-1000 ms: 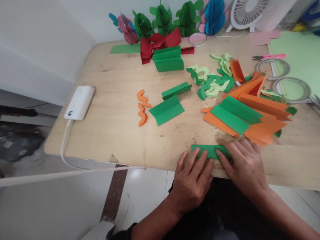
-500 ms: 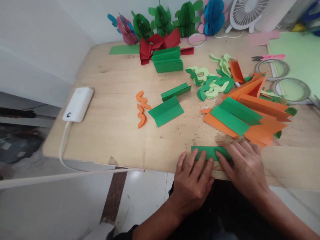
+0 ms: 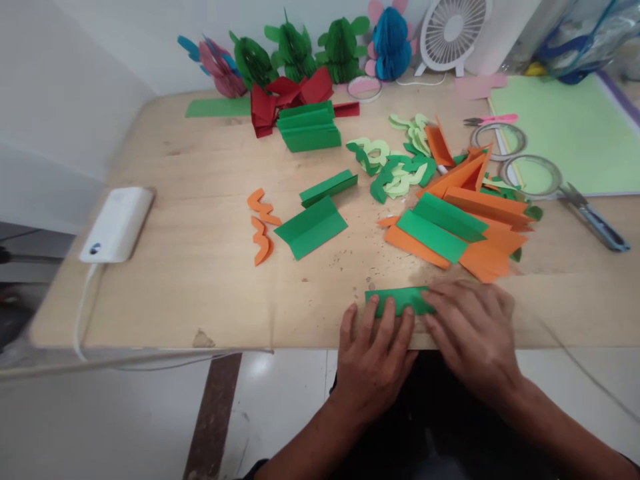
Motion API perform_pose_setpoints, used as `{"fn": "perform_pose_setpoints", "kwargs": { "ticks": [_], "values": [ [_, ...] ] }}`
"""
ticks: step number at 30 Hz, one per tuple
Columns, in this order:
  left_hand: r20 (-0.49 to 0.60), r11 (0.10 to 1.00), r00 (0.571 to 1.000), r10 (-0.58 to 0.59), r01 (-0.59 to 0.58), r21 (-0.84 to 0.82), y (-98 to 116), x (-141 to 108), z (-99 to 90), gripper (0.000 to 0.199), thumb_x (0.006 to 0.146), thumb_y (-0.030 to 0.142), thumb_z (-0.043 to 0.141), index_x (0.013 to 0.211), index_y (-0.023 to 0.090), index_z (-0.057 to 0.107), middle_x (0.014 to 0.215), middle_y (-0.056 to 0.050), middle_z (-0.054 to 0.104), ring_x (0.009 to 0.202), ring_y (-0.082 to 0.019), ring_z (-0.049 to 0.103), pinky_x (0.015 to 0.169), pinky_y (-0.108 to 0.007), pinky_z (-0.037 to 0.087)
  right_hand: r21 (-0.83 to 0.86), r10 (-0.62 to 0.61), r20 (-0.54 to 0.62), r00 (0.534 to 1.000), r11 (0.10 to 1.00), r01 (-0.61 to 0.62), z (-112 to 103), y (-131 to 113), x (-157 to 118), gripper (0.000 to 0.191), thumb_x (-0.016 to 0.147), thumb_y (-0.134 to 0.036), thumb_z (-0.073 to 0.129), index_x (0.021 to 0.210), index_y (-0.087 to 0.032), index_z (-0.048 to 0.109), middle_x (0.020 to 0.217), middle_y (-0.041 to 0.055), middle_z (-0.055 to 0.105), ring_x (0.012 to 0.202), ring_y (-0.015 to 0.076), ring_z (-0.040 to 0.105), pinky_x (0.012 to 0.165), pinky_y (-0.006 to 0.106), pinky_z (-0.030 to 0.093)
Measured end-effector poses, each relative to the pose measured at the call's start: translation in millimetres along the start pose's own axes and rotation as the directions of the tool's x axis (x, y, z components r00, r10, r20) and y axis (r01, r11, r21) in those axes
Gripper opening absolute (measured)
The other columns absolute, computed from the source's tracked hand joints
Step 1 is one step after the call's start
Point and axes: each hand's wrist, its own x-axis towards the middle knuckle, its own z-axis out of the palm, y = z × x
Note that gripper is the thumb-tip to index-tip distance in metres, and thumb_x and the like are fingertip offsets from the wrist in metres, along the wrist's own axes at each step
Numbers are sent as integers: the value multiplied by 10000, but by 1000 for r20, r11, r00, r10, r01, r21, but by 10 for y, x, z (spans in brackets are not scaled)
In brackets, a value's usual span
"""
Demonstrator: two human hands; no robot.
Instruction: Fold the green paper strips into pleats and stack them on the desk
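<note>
A narrow green paper strip (image 3: 400,299) lies flat near the table's front edge. My left hand (image 3: 375,357) rests with spread fingertips on its lower left part. Over its right end lies my right hand (image 3: 475,333), fingers flat and stretched to the left, hiding that end. Just beyond, folded green paper (image 3: 440,230) sits on a heap of folded orange paper (image 3: 415,248). To the left are an opened green folded sheet (image 3: 313,229), a narrow green folded piece (image 3: 329,189) and curvy orange cut-outs (image 3: 261,240).
A white power bank (image 3: 119,223) with a cable lies at left. Paper figures (image 3: 343,50), red paper (image 3: 300,93) and a white fan (image 3: 453,30) line the back. At right are tape rolls (image 3: 531,175), pink scissors (image 3: 493,120) and a cutter (image 3: 595,217).
The camera view has shifted, so the table items appear further left and the cutter shows more fully. My right hand lies flatter, its fingers more together over the strip's right end.
</note>
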Motion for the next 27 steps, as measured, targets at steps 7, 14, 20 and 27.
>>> {"fn": "perform_pose_setpoints", "kwargs": {
  "ticks": [7, 14, 20, 27],
  "values": [
    [2, 1000, 1000, 4, -4, 17, 6, -11, 8, 393, 877, 340, 581, 1240, 194, 612, 1231, -123, 656, 1256, -326, 505, 1110, -526, 263, -11, -132, 193, 972, 991, 137, -3, -50, -183, 316, 910, -203, 492, 1188, -205, 643, 1280, 77, 640, 1285, 305, 486, 1017, 551, 377],
    [-6, 1000, 1000, 6, -6, 13, 5, 4, 1, 419, 872, 325, 583, 1267, 188, 603, 1227, -125, 655, 1232, -338, 520, 1103, -534, 268, -10, -138, 179, 974, 990, 142, -89, 34, -264, 361, 919, -251, 493, 1256, -166, 592, 1317, 109, 610, 1308, 298, 463, 1040, 557, 357],
    [8, 1000, 1000, 1, -1, 9, -1, -1, 0, 436, 866, 317, 582, 1285, 196, 592, 1230, -122, 652, 1232, -331, 519, 1115, -530, 250, -2, -177, 193, 965, 983, 181, -118, 36, -302, 340, 906, -229, 519, 1232, -216, 613, 1284, 71, 637, 1272, 286, 494, 1055, 517, 328],
    [14, 1000, 1000, 0, 0, 12, -4, 3, -7, 432, 869, 332, 594, 1283, 208, 596, 1230, -123, 650, 1237, -335, 512, 1109, -528, 259, 81, -19, 131, 991, 997, 8, -124, 164, -206, 348, 903, -225, 518, 1245, -186, 569, 1189, 105, 667, 1089, 272, 580, 891, 449, 410]
  ]
}}
